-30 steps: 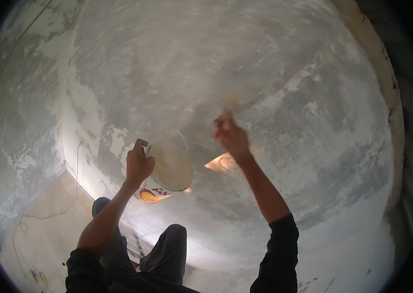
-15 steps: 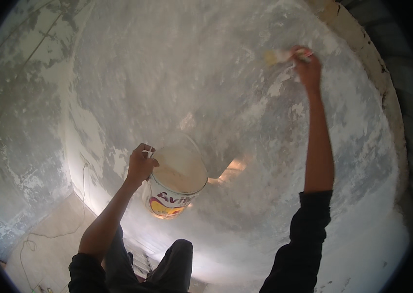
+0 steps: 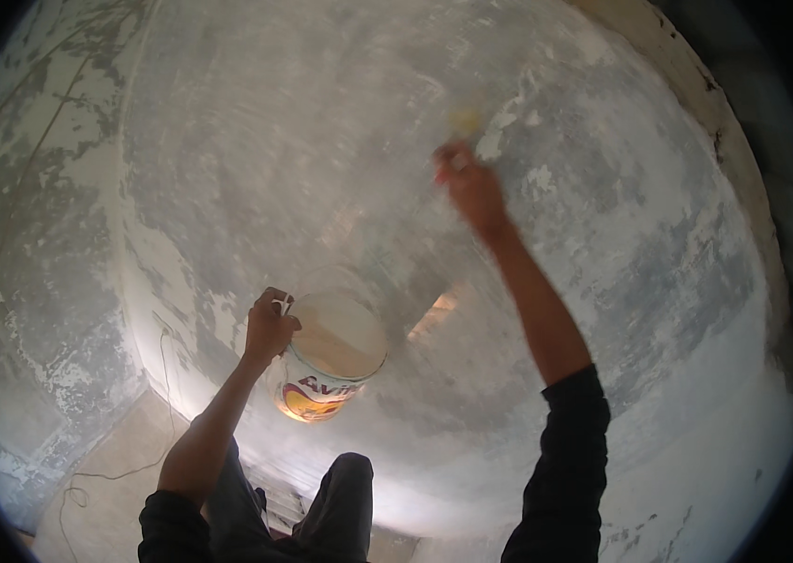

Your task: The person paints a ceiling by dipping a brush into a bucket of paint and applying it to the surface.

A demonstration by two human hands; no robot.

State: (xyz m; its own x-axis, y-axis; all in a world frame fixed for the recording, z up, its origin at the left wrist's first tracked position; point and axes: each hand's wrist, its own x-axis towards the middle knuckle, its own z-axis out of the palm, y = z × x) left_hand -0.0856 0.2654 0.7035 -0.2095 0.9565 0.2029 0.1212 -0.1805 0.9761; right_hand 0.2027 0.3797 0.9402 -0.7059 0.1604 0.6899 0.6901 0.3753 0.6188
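My left hand (image 3: 271, 326) is closed on the rim of a white paint bucket (image 3: 329, 383) with a yellow and dark red label. Pale liquid (image 3: 340, 330) shows inside the tilted bucket, which hangs in front of the wall. Up and to the right, my right hand (image 3: 471, 188) is wrapped round a paintbrush (image 3: 465, 120). Its yellowish bristles point upward against the grey, patchy wall (image 3: 321, 141). Motion smears the brush and fingers, and most of the brush handle is hidden in my grip.
A second patchy wall (image 3: 49, 235) meets this one at a corner on the left. Thin cables run down it, and a cord (image 3: 124, 473) lies on the floor (image 3: 115, 450) at lower left. A rough plaster edge (image 3: 696, 94) bounds the wall at upper right. My knees (image 3: 347, 479) are below the bucket.
My right hand has swept left and slightly down with the paintbrush, whose bristles have turned from pointing left to pointing up. My left hand still holds the bucket in nearly the same place.
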